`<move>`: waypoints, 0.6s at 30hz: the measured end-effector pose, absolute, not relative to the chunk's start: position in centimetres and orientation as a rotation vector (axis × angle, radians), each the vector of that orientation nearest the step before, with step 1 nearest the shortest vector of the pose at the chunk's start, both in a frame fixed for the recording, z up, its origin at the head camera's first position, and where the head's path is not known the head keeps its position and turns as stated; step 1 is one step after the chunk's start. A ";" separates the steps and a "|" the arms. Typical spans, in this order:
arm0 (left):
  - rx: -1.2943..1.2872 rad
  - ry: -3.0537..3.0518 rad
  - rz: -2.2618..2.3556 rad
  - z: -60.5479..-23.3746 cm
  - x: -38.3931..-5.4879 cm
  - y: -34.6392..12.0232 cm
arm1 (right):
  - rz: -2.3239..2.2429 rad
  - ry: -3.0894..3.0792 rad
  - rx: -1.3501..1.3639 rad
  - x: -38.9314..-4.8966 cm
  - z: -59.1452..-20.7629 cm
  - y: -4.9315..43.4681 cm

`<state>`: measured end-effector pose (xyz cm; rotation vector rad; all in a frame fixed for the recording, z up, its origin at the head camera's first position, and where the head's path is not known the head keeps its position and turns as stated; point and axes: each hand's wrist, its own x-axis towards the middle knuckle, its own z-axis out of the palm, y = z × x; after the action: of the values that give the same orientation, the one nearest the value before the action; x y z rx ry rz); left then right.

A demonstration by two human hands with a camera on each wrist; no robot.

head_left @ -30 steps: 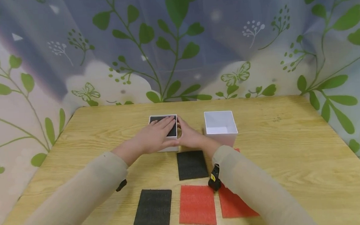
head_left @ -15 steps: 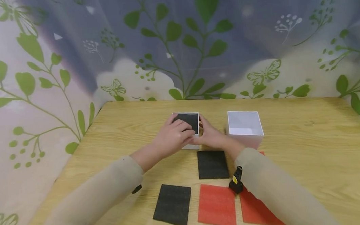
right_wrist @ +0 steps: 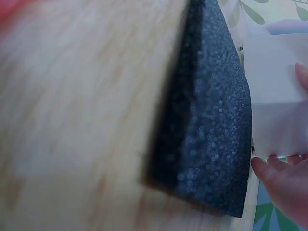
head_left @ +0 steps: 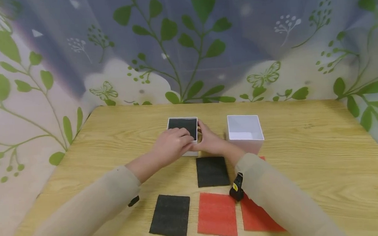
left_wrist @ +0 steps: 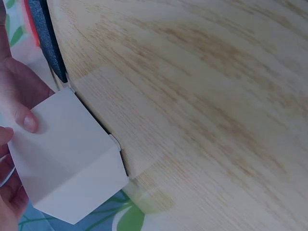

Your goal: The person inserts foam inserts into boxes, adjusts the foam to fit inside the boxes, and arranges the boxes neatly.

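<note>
A white square box [head_left: 191,154] stands on the table, a black foam-like square sheet [head_left: 190,124] lying inside just below its rim. My left hand [head_left: 171,145] is over the box's front edge, bent fingers at the sheet's front part; whether its fingertips pinch or press is hidden. My right hand [head_left: 211,142] grips the box's right side, fingers along the wall and thumb at the front. In the right wrist view this hand [right_wrist: 291,192] is below the white box [right_wrist: 276,101], beside a close, blurred black square [right_wrist: 216,120]. The left wrist view shows the box [left_wrist: 72,149] from the side.
A second white box [head_left: 245,127], open at the top, stands to the right. In front lie two black squares [head_left: 212,172] and red squares [head_left: 217,214], some partly under my right sleeve [head_left: 276,188]. A leafy printed curtain [head_left: 185,47] rises behind the table.
My left hand was flat on the black sheet; its fingers have since bent and drawn back toward the box's front edge. My right hand stays at the box's side. The head view swung and partly returned.
</note>
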<state>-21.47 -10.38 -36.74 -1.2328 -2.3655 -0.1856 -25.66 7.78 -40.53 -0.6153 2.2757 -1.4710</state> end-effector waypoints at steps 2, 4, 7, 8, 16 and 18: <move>-1.235 -2.381 -0.185 -36.7 -21.4 -10.2 | -1.464 2.285 -0.614 -25.7 -40.6 8.0; -1.235 -2.397 -0.177 -36.6 -21.3 -10.2 | -1.457 2.294 -0.611 -25.7 -40.7 8.0; -1.239 -2.412 -0.157 -36.5 -21.3 -10.2 | -1.451 2.308 -0.609 -25.7 -40.5 7.9; -1.239 -2.414 -0.150 -36.4 -21.3 -10.3 | -1.439 2.321 -0.600 -25.6 -40.5 7.9; -1.147 -2.432 -0.089 -35.9 -20.8 -11.4 | -1.373 2.363 -0.560 -25.5 -40.4 7.7; -1.139 -2.444 -0.068 -35.9 -20.8 -11.5 | -1.376 2.366 -0.544 -25.4 -40.4 7.8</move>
<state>-20.82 -11.48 -35.85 -1.1387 -2.4437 -0.0679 -25.43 7.81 -40.38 -0.5441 2.3665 -1.3756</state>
